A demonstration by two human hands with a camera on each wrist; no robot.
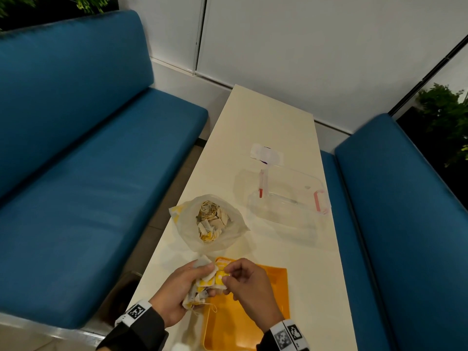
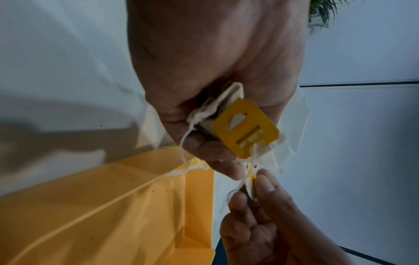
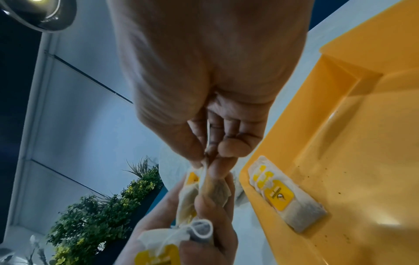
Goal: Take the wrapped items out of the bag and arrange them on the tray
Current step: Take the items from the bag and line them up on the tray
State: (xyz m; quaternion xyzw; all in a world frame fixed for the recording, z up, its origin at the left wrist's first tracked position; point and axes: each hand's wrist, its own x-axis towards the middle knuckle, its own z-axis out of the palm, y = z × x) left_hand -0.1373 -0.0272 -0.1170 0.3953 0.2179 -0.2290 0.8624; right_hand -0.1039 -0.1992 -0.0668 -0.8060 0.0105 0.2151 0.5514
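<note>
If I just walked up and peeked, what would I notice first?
Probably the two hands over the near end of the table: the left hand grips a bunch of tea bags while the right hand pinches one to pull it free. Below them sits a bright orange tray with a few tea bags already in one corner, and just beyond lies an open bag full of more.

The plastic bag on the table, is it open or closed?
Open. The plastic bag has its mouth spread wide in the head view, and a pile of tea bags shows inside.

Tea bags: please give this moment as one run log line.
left hand holds tea bags | right hand pinches one | tray: some placed
</note>
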